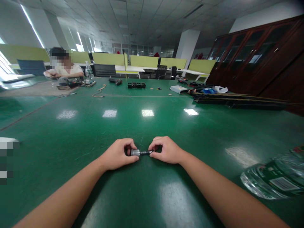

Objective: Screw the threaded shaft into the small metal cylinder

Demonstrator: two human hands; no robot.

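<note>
My left hand grips a short silver metal cylinder between thumb and fingers. A thin dark rod runs from the cylinder's right end toward my right hand. There, thumb and fingertips pinch the rod's far end, which has some shiny metal on it. Cylinder and rod lie in one line, level and low over the green table. Whether they are one piece or two fitted parts, I cannot tell. My fingers partly hide both ends.
A clear bottle lies at the right by my forearm. Farther back are a dark power tool, a black block-shaped part, a grey box and long black bars. Across the table, at the left, sits another person.
</note>
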